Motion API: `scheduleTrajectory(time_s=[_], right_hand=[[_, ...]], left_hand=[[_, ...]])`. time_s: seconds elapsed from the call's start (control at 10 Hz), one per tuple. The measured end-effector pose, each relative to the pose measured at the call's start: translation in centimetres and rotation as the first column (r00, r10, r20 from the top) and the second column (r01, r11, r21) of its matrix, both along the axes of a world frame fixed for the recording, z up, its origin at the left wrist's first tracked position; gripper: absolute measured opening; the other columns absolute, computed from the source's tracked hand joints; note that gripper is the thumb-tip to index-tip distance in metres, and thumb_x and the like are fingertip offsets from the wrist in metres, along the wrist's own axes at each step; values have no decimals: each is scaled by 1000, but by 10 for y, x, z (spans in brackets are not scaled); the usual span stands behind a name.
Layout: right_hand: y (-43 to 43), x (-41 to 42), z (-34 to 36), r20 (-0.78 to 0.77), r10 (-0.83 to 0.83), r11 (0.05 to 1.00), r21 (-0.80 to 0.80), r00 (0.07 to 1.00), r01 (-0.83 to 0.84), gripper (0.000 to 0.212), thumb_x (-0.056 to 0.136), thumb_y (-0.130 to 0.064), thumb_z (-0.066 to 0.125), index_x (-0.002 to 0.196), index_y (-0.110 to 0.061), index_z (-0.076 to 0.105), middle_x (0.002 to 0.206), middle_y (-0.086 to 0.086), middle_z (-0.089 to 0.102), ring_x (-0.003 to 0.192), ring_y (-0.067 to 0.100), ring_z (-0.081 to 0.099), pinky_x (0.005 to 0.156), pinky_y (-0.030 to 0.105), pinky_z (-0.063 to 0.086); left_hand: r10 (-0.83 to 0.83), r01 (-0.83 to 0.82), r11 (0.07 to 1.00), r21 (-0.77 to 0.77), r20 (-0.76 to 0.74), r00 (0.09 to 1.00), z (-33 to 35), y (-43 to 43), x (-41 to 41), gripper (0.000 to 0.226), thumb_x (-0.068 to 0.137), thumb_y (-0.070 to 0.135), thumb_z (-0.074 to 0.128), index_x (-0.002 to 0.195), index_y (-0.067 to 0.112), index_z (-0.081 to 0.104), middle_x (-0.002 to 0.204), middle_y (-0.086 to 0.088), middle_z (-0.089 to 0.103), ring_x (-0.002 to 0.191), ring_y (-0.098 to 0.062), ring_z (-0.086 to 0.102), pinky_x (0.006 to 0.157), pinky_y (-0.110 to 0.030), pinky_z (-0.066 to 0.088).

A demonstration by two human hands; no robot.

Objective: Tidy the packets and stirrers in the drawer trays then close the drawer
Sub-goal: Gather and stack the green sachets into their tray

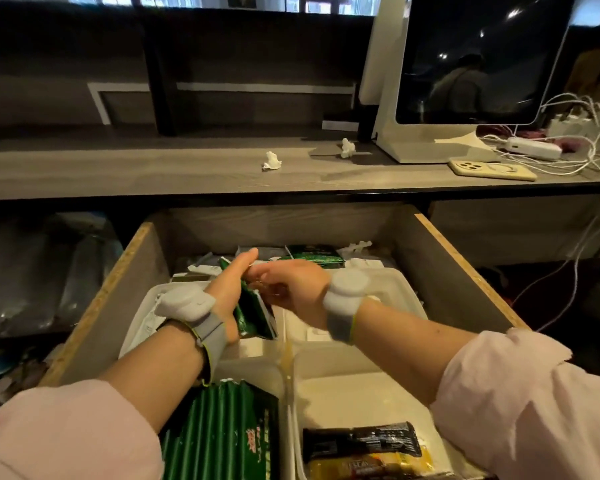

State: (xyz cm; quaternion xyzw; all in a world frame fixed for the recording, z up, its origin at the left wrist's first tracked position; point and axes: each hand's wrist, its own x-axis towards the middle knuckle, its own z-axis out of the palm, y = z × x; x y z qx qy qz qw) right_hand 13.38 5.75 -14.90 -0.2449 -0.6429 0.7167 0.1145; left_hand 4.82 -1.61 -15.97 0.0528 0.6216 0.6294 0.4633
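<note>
The wooden drawer (pixel 465 268) stands pulled out, with white trays (pixel 392 282) inside it. My left hand (pixel 229 292) is closed around a stack of green packets (pixel 253 315), held upright over the far left tray. My right hand (pixel 291 289) meets the stack from the right, its fingers curled against the packets' top edge. More green packets (pixel 222 431) fill the near left tray. Black and yellow packets (pixel 364 448) lie in the near right tray. Loose green packets (pixel 316 256) and white packets (pixel 205 268) lie at the drawer's back. I see no stirrers.
Above the drawer runs a grey counter (pixel 153 171) with two crumpled tissues (pixel 271 161), a phone (pixel 492 169), a white monitor (pixel 465 71) and a tangle of white cables (pixel 575 157). Clear plastic bags (pixel 49 271) fill the shelf left of the drawer.
</note>
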Motion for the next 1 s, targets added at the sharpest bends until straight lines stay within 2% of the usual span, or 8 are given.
scheduleTrajectory(time_s=[0.1,0.2,0.3,0.4,0.5,0.7,0.8,1.0], right_hand=[[31,-8,0,38,-39,995,94,999,35,35,89,-1,42,116,2,64,116,19,66,97,22,65,77,20,48],[63,-25,-9,234,-177,764,645,956,-16,32,94,-14,46,116,-8,68,123,11,65,113,24,60,94,24,47],[83,-53,-20,598,-185,496,742,780,-452,39,99,-27,35,125,-17,62,136,7,56,127,26,48,111,35,32],[106,-69,-23,615,-226,573,711,756,-407,37,97,-24,39,128,-16,58,137,6,55,127,27,49,110,36,36],[132,-65,-25,642,-273,597,697,717,-396,45,93,-14,50,138,-16,46,144,9,46,133,28,44,112,35,33],[140,-60,-42,754,-192,574,606,628,-551,63,84,-30,67,137,-5,45,143,17,45,133,36,41,111,45,33],[140,-69,-44,733,-263,510,658,627,-554,56,85,-24,64,137,-10,46,143,14,45,133,33,41,111,45,34],[138,-76,-54,730,-263,452,671,631,-588,49,92,-22,56,136,-3,46,143,18,44,133,35,41,111,45,33]], left_hand=[[-58,56,998,20,78,995,2,-4,-16,24,77,33,57,79,10,63,72,-11,63,68,-25,60,68,-34,53],[-55,51,998,35,108,993,-1,0,-17,18,73,22,52,74,7,62,64,-6,63,56,-21,58,61,-30,54],[1,-1,1000,16,50,999,-9,4,-14,16,76,21,52,76,7,61,63,-7,60,62,-26,61,59,-33,54],[47,-48,999,21,46,998,-13,3,-16,13,77,18,54,75,6,61,63,-7,62,74,-29,65,69,-40,53],[10,-13,998,66,53,999,-17,4,-18,26,78,16,52,57,8,65,49,-4,62,66,-26,62,60,-32,53],[-62,59,992,111,24,998,-24,9,-12,48,79,16,47,34,12,62,45,-3,59,64,-24,55,63,-31,48],[-77,75,991,112,15,997,-23,8,-10,46,78,15,48,36,11,64,47,-4,61,65,-23,56,64,-31,50],[21,-24,998,65,56,998,-21,7,-13,15,78,12,53,72,4,63,64,-10,64,69,-27,62,64,-34,54]])
